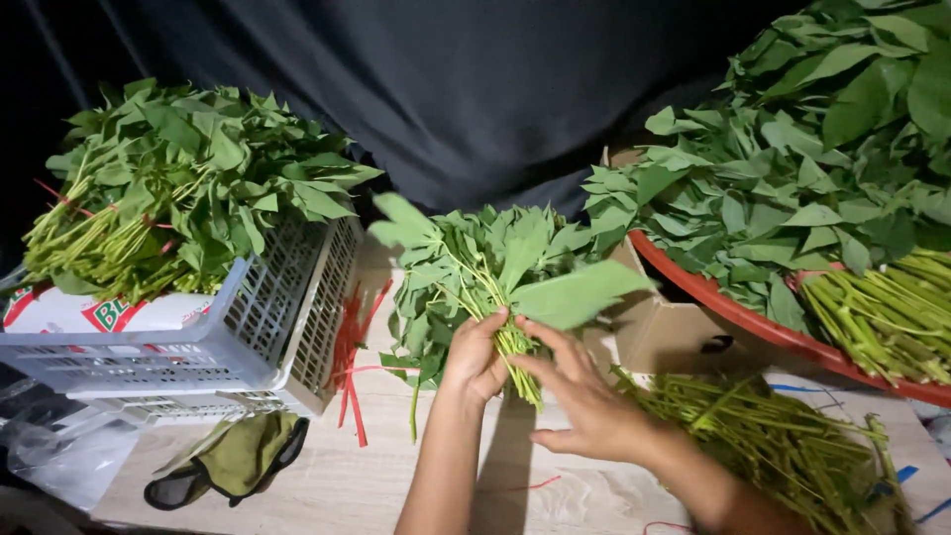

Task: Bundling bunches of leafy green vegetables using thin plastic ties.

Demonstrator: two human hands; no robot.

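Note:
A bunch of leafy green stalks (485, 263) stands upright over the wooden table (357, 481). My left hand (474, 359) is closed around its stems from the left. My right hand (584, 401) has its fingers spread and touches the same stems from the right, near the cut ends. Broad leaves fan out above both hands.
At the left a white plastic crate (228, 337) is heaped with bundled greens. Red tie strips (349, 357) lie beside it, and a green glove (233, 461) lies below. A red basin (753, 322) of loose greens, a cardboard box (664, 332) and a stalk pile (783, 446) are right.

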